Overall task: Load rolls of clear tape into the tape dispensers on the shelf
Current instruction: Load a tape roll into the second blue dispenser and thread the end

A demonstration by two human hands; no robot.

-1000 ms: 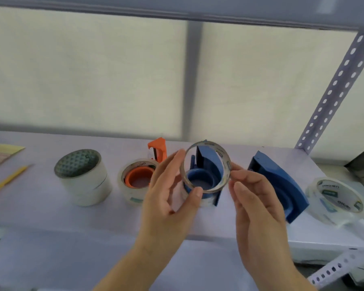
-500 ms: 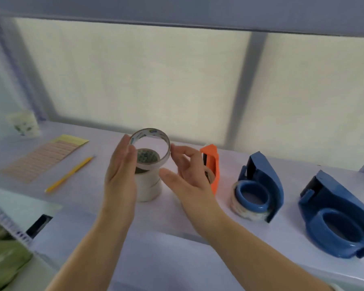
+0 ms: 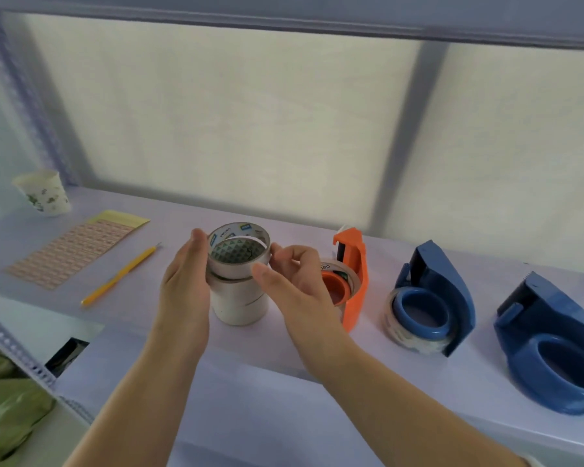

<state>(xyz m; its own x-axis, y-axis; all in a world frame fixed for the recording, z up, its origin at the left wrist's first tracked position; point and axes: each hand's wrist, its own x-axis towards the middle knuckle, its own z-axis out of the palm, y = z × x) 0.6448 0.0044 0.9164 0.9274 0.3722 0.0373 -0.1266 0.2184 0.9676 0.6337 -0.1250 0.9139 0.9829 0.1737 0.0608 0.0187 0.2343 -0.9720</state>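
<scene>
Tape roll (image 3: pixel 238 251) — upright, axis vertical, atop stack (image 3: pixel 238 303)

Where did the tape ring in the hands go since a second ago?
Both hands, left hand and right hand, carried the tape ring leftward from before the blue dispenser down onto the stack of rolls. They still hold it. The dispensers stayed put.

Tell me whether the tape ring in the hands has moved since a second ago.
Yes. The tape ring went leftward along the shelf: it was in front of the middle blue dispenser, and now sits atop the stack of rolls.
</scene>
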